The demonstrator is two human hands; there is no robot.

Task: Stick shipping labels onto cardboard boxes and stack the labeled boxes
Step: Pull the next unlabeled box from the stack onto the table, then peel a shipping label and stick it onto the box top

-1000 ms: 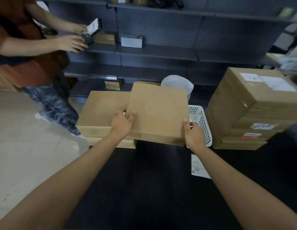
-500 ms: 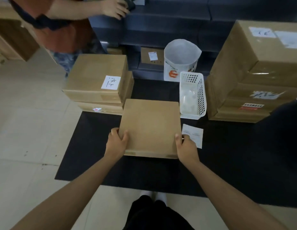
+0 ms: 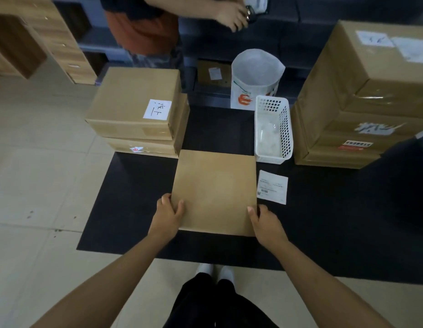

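Down came the plain box [image 3: 215,191] onto the black mat [image 3: 134,197], my left hand [image 3: 169,213] and right hand [image 3: 264,218] gripping its near corners. Just right of the box lay the shipping label [image 3: 272,187]; placement step done, I judged, peeling and sticking next.

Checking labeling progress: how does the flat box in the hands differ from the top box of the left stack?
The flat box shows a bare top; the top box carries a white handwritten label. The flat box lies on the black mat; the top box sits on another box. Both are plain brown cardboard.
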